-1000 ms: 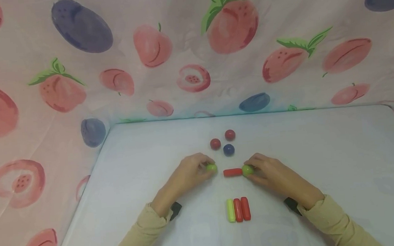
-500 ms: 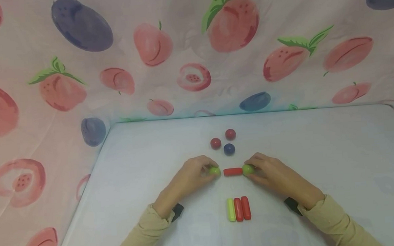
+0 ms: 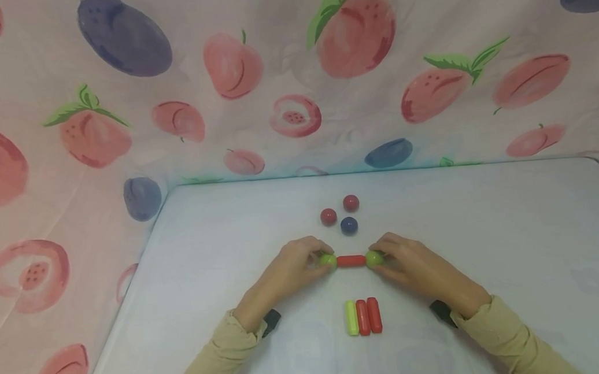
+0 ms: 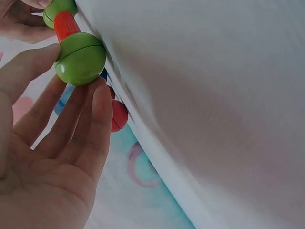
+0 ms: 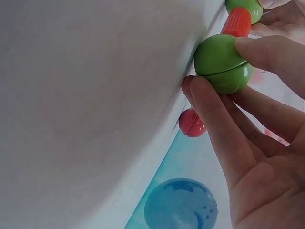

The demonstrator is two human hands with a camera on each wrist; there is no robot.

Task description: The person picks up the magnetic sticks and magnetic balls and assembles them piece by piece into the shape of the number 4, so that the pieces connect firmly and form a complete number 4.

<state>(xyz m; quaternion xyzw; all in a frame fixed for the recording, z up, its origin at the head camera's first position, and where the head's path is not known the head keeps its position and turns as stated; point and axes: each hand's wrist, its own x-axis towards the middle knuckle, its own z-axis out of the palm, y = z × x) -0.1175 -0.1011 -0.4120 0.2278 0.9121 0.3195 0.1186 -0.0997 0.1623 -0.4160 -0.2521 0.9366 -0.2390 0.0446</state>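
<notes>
Between the two hands a red stick (image 3: 351, 261) lies crosswise on the white table, with a green ball at each end. My left hand (image 3: 297, 263) pinches the left green ball (image 4: 81, 59) between thumb and fingers; that ball meets the stick's left end. At the other end, my right hand (image 3: 411, 263) pinches the right green ball (image 5: 223, 64), which also touches the stick. Each wrist view shows the seam round its ball and the red stick reaching towards the opposite hand.
Beyond the hands lie two red balls, a left one (image 3: 328, 217) and a far one (image 3: 351, 203), plus a blue ball (image 3: 349, 225). Nearer the person, a yellow-green stick (image 3: 352, 318) lies beside two red sticks (image 3: 363, 317). Fruit-print cloth (image 3: 291, 66) hangs behind the table (image 3: 489, 214).
My left hand has brought its green ball right and slightly nearer, closing the gap to the red stick. The stick and right ball have shifted slightly left.
</notes>
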